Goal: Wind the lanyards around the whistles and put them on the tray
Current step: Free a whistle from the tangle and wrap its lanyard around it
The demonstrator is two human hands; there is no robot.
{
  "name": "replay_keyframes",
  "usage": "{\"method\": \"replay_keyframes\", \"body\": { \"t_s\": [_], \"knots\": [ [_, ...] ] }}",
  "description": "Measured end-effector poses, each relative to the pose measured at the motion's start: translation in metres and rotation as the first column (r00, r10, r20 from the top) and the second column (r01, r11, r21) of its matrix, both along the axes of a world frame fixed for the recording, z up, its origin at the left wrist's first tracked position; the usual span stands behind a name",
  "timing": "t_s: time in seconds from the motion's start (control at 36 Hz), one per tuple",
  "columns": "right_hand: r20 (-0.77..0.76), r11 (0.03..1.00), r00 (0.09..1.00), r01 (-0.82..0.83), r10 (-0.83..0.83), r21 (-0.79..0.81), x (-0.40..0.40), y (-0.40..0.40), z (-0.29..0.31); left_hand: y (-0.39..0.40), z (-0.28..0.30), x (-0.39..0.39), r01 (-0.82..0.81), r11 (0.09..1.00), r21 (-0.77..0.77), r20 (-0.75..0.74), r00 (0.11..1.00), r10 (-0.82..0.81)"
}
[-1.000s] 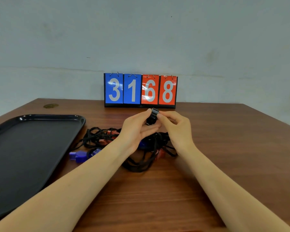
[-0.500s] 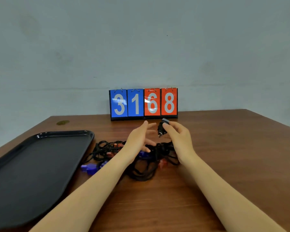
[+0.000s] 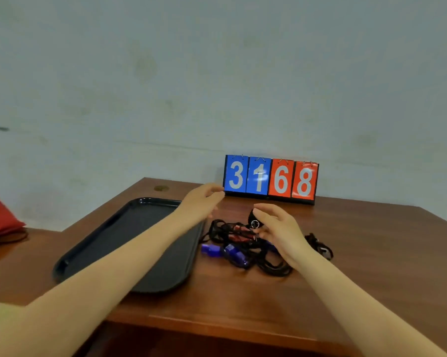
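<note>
Right hand [image 3: 279, 228] pinches a small black plastic whistle [image 3: 253, 219] – metal ring toward camera, axis unclear – above tangled black lanyards [image 3: 245, 243]; left hand [image 3: 204, 202], fingers relaxed, hovers over the black tray [image 3: 129, 228]

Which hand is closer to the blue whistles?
Right. The right hand hovers just above and behind the blue plastic whistles; the left hand is raised farther back, over the black tray's corner.

The right hand [image 3: 279, 228] hides most of the black whistle [image 3: 253, 220]; left fingers [image 3: 212, 194] blurred.
</note>
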State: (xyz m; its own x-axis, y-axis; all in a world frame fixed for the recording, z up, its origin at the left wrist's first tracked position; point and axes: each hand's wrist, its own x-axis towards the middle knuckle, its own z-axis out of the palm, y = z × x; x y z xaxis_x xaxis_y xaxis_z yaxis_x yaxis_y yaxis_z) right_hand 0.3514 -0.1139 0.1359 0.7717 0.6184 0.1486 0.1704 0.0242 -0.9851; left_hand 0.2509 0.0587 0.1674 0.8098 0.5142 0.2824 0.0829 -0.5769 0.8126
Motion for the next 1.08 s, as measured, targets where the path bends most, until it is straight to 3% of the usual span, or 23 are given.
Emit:
{"method": "replay_keyframes", "body": {
  "t_s": [0.14,0.25,0.33,0.42,0.69,1.08],
  "knots": [
    [-0.093,0.986,0.982,-0.164,0.163,-0.001,-0.051,0.063,-0.006,0.071,-0.025,-0.079,-0.141,0.96,0.24,-0.173,0.967,0.185],
    [-0.055,0.979,0.983,-0.182,0.178,-0.089,-0.084,0.117,-0.015,0.116,-0.044,-0.13,-0.283,0.898,0.335,-0.087,0.94,0.329],
    [-0.086,0.969,0.977,-0.205,0.195,-0.14,-0.102,0.152,-0.026,0.147,-0.061,-0.158,-0.394,0.862,0.319,-0.05,0.901,0.431],
    [-0.088,0.949,0.967,-0.25,0.237,-0.191,-0.122,0.18,-0.035,0.166,-0.083,-0.179,-0.426,0.867,0.259,-0.108,0.879,0.464],
    [0.197,0.912,0.936,-0.208,0.29,-0.353,-0.164,0.219,-0.056,0.178,-0.105,-0.193,-0.429,0.902,0.059,-0.087,0.898,0.432],
    [0.493,0.875,0.793,-0.102,0.359,-0.473,-0.171,0.199,-0.054,0.166,-0.106,-0.199,-0.447,0.887,0.113,-0.018,0.892,0.452]
  ]
}}
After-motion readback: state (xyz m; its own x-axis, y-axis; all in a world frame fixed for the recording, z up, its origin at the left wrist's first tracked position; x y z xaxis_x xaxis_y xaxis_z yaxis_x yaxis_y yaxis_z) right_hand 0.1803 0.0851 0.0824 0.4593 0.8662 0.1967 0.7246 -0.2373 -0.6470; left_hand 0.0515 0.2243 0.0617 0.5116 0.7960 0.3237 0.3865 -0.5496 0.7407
